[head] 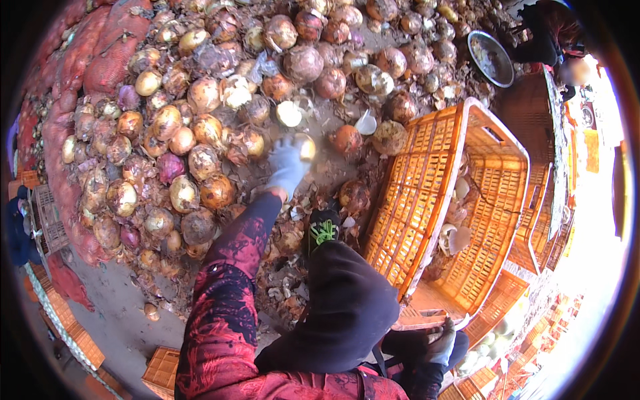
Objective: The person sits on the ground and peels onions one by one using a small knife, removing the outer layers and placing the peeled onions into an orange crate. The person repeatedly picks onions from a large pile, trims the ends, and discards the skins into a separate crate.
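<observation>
My left hand (pixel 287 162), in a pale grey-blue glove, reaches forward over the heap and grips a yellow onion (pixel 305 147) at its fingertips; both are a little blurred. A pale peeled or cut onion (pixel 289 114) lies just beyond it. Brown, yellow and a few red onions (pixel 171 167) spread to its left. My right hand (pixel 442 342), gloved, is low beside the near end of an orange plastic crate (pixel 420 200). Its fingers are bent near a small whitish thing, and whether it holds anything is unclear. The tilted crate contains several pale onions or onion pieces (pixel 458 239) and loose skins.
Red mesh sacks (pixel 107 55) line the left side. A metal basin (pixel 491 58) stands at the upper right, near a partly visible person. More orange crates (pixel 537 210) stand behind the near crate. My shoe (pixel 323 227) rests among dry onion skins between the heap and crate.
</observation>
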Motion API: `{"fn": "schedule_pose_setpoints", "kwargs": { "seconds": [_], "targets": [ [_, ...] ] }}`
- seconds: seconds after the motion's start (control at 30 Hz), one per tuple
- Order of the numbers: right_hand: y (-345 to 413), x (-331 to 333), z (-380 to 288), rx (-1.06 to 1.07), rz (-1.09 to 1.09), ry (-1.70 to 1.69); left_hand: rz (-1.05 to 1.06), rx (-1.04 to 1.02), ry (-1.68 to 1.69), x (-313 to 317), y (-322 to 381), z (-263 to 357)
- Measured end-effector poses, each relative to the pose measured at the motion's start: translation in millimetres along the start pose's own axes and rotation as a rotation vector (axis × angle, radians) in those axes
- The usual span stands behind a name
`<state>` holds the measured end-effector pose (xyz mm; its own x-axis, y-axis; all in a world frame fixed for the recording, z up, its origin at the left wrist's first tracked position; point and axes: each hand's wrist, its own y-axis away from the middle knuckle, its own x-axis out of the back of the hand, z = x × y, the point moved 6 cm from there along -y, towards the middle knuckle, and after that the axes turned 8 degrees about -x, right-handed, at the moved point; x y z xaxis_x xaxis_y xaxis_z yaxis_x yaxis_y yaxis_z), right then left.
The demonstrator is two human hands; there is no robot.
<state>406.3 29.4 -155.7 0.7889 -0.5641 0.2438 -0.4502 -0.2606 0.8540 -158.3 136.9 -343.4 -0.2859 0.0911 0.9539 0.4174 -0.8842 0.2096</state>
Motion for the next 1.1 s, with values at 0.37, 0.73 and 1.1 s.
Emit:
{"fn": "schedule_pose_setpoints", "kwargs": {
  "seconds": [0.37, 0.73, 1.1],
  "targets": [
    [-11.3, 6.7, -11.6, 0.016, -0.041, 0.104, -0.311, 0.442, 0.447, -9.1, -43.3, 10.1],
    [-10.5, 15.8, 3.4, 0.121, -0.152, -0.055, -0.009, 0.211, 1.71, -12.7, 146.9, 21.7],
    [208.0, -94.0, -14.9, 0.562, -0.715, 0.18, -0.264, -0.859, 1.761, 307.6, 171.2, 171.2]
  ]
}}
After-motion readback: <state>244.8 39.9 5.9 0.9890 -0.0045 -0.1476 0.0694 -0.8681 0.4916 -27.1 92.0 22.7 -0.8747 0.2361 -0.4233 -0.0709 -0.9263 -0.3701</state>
